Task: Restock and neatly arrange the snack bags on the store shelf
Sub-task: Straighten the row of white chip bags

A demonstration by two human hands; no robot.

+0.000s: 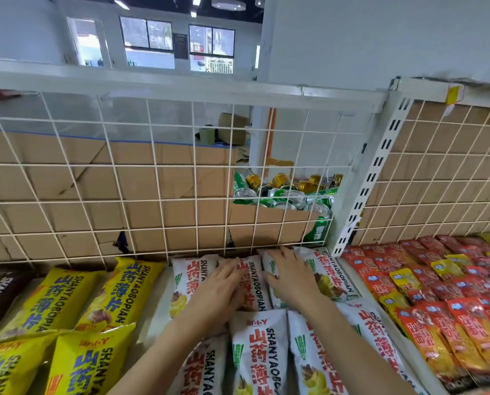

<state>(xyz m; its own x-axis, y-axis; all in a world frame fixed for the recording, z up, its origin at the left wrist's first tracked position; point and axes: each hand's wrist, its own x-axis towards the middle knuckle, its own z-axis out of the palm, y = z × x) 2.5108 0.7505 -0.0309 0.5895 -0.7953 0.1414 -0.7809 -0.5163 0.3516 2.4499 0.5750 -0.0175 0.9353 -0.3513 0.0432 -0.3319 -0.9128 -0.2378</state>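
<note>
At the back of the shelf (159, 306), against the grid (152, 181), I find both hands flat on the white bags (253, 283). The left hand (221, 283) and right hand (289, 277) lie side by side, fingers near straight, pressing, clasping nothing; I judge this squares the row. Forearms (349, 334) enter from six o'clock. Yellow bags (53, 297) lie at nine.
</note>
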